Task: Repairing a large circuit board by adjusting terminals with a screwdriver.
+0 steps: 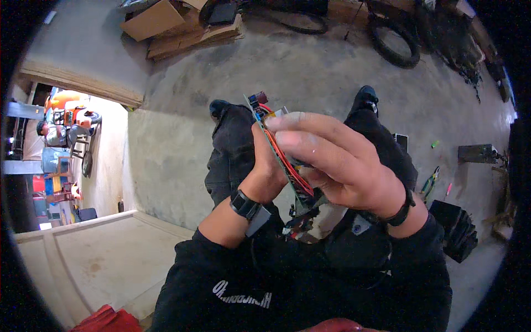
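Note:
A green circuit board [258, 117] is held up on edge between my hands, above my lap. Red and orange wires [296, 176] run along its right face, and dark components stand at its top end. My left hand [266, 169] grips the board from the left, its fingers mostly hidden behind it. Curled over the component side, my right hand [348, 160] has its fingertips on the upper part, with the thumb lower down. Under the board's lower end, dark parts with thin wires [301, 222] lie in my lap, too jumbled to make out.
Pliers [430, 182] and a pink-handled tool [448, 189] lie on the floor at right, near a black finned block [453, 229] and a metal box [477, 154]. Tyres [394, 44] and cardboard [152, 23] are at the back. Left, a doorway shows a person [52, 131] outside.

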Demonstrator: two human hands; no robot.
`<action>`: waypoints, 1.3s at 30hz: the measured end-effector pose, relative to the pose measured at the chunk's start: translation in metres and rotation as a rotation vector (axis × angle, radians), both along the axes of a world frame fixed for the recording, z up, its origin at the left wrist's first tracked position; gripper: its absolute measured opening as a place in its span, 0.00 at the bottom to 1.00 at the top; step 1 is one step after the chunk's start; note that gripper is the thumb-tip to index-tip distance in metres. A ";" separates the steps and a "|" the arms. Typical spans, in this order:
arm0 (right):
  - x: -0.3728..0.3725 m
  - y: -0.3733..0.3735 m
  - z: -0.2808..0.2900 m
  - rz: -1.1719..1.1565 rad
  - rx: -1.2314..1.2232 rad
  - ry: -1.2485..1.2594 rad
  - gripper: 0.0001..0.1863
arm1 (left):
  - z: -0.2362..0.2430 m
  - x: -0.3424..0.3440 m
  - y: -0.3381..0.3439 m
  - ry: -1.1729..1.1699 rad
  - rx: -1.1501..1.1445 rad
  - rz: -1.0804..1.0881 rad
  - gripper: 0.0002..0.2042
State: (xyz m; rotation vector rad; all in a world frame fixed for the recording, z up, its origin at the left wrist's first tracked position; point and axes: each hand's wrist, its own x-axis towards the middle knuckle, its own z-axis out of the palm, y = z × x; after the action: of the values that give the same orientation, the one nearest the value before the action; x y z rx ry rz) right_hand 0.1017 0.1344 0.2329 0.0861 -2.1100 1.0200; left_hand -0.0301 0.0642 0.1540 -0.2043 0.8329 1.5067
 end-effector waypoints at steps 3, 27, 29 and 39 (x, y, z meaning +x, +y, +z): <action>0.007 0.005 0.002 0.125 -0.071 -0.024 0.28 | 0.013 0.005 -0.006 0.144 -0.049 0.013 0.31; 0.000 -0.001 -0.001 -0.093 0.167 -0.041 0.25 | 0.007 0.001 -0.007 0.009 0.015 -0.041 0.32; -0.004 -0.003 -0.006 -0.141 0.161 0.019 0.27 | -0.004 -0.001 -0.008 -0.001 0.073 -0.049 0.32; 0.003 0.010 -0.011 0.076 -0.012 0.052 0.27 | -0.012 0.002 -0.004 -0.083 0.138 -0.006 0.37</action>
State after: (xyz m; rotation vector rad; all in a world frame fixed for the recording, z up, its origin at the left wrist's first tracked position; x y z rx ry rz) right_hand 0.1051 0.1447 0.2223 0.1864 -2.0671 1.0641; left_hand -0.0278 0.0606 0.1417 -0.1613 0.6605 1.5332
